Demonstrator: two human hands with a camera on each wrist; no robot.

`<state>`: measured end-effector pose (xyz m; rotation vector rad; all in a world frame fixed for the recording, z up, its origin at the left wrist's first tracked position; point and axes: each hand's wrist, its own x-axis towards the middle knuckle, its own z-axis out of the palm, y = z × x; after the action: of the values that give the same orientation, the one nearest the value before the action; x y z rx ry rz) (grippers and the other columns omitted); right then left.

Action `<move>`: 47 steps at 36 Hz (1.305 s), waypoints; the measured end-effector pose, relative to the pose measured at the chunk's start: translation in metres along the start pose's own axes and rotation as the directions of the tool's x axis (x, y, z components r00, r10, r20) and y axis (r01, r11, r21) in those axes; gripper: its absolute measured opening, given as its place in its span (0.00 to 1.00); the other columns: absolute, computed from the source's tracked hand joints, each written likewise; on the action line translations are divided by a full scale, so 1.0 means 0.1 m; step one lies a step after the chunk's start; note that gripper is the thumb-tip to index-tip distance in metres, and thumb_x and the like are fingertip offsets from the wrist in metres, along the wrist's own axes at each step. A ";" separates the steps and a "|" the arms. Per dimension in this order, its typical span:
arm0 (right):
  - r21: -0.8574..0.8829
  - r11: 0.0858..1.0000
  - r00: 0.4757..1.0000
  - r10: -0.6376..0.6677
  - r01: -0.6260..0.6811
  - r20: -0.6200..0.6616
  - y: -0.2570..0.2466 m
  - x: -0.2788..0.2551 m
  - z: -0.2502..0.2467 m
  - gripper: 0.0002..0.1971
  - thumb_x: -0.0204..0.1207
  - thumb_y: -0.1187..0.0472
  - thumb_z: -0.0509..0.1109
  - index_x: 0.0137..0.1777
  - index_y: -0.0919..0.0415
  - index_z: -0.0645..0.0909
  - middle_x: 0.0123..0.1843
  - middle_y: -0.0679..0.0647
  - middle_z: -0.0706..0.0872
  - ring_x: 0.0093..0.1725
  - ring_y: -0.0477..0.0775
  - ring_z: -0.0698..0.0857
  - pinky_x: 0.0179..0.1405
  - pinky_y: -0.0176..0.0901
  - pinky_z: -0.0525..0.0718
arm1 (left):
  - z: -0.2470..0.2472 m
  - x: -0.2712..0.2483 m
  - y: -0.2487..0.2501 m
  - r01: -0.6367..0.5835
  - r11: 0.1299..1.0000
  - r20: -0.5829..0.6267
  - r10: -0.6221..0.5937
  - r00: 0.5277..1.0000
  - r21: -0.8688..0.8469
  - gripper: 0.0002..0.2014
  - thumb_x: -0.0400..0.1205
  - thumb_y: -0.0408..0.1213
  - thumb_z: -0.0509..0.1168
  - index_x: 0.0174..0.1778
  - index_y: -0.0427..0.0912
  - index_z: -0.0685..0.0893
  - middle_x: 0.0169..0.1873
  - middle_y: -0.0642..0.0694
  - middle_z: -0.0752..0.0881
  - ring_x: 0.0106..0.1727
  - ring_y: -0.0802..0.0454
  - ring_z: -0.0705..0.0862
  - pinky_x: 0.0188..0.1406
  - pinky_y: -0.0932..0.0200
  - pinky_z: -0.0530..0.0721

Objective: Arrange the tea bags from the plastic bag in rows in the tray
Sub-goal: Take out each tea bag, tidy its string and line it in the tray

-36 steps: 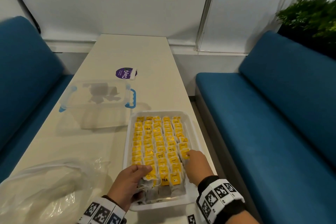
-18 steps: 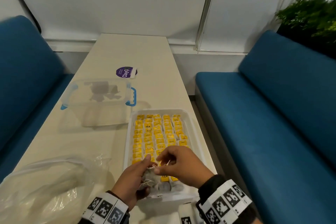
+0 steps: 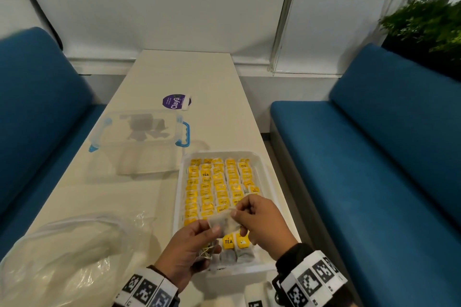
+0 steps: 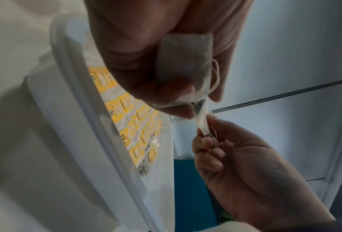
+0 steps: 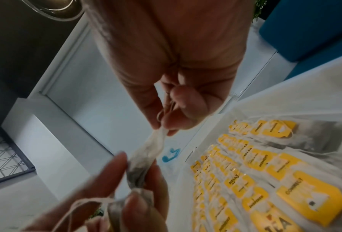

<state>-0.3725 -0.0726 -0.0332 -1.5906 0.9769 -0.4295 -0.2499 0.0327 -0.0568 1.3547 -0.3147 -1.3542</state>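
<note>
A white tray (image 3: 268, 177) near the table's right edge holds rows of tea bags with yellow tags (image 3: 217, 184). Above its near end my two hands hold one pale tea bag (image 3: 223, 223) between them. My left hand (image 3: 189, 247) pinches the bag's left side and also keeps a small bunch of tea bags with strings (image 3: 207, 253) in its palm. My right hand (image 3: 259, 224) pinches the bag's right end. In the left wrist view the tea bag (image 4: 185, 62) lies in the left fingers and the right hand (image 4: 235, 157) pinches its tip. The plastic bag (image 3: 62, 262) lies crumpled at the near left.
A clear lidded box with blue handles (image 3: 142, 139) stands left of the tray's far end. A purple round sticker (image 3: 175, 101) lies farther up the table. Blue sofas (image 3: 374, 169) flank the table on both sides, and a plant (image 3: 429, 17) stands at the far right.
My right hand left the rows in the tray, came to my left hand and took hold of a tea bag. Both hands have lifted it a little above the tray.
</note>
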 end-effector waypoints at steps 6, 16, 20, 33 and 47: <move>0.166 0.985 0.993 0.033 -0.052 0.116 -0.05 -0.06 -0.04 0.08 0.81 0.64 0.64 0.39 0.62 0.77 0.27 0.53 0.79 0.22 0.50 0.78 0.16 0.38 0.68 | -0.06 0.06 -0.02 -0.003 1.000 -0.010 0.003 1.000 -0.003 0.05 0.77 0.31 0.67 0.47 0.35 0.84 0.27 0.48 0.85 0.24 0.57 0.80 0.16 0.68 0.65; 0.032 0.997 0.963 -0.082 0.077 0.255 -0.01 -0.08 -0.08 0.20 0.72 0.83 0.63 0.48 0.57 0.83 0.41 0.48 0.80 0.25 0.36 0.77 0.23 0.24 0.73 | -0.06 0.03 0.04 0.104 0.994 0.131 -0.097 0.987 -0.045 0.19 0.64 0.31 0.71 0.52 0.36 0.80 0.26 0.44 0.84 0.18 0.56 0.78 0.12 0.72 0.63; 0.006 0.990 0.965 -0.140 0.142 0.221 0.05 -0.06 -0.08 0.09 0.72 0.74 0.72 0.41 0.59 0.83 0.41 0.48 0.81 0.36 0.34 0.80 0.39 0.28 0.80 | -0.07 0.03 0.04 0.130 0.990 0.149 -0.122 0.981 -0.050 0.18 0.67 0.33 0.68 0.53 0.37 0.81 0.28 0.42 0.83 0.18 0.55 0.78 0.12 0.73 0.63; 0.124 0.992 0.996 -0.023 0.012 0.088 0.15 -0.01 -0.05 0.08 0.78 0.72 0.66 0.39 0.63 0.74 0.31 0.55 0.74 0.18 0.36 0.72 0.19 0.24 0.70 | 0.01 0.07 -0.04 -0.025 0.984 -0.016 0.028 0.999 0.176 0.19 0.66 0.43 0.77 0.50 0.41 0.85 0.38 0.47 0.89 0.27 0.54 0.83 0.18 0.68 0.66; 0.139 0.990 0.999 0.018 -0.023 0.034 0.23 -0.08 0.05 0.17 0.68 0.73 0.77 0.46 0.62 0.70 0.33 0.54 0.73 0.30 0.49 0.76 0.22 0.27 0.72 | 0.02 0.15 -0.09 -0.040 0.986 -0.079 0.053 0.995 0.159 0.14 0.58 0.37 0.77 0.35 0.40 0.81 0.19 0.49 0.80 0.20 0.57 0.79 0.15 0.70 0.62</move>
<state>-0.3815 -0.0630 -0.0543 -1.4563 0.9179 -0.4467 -0.2520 0.0221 -0.0716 1.5208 -0.4020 -1.2514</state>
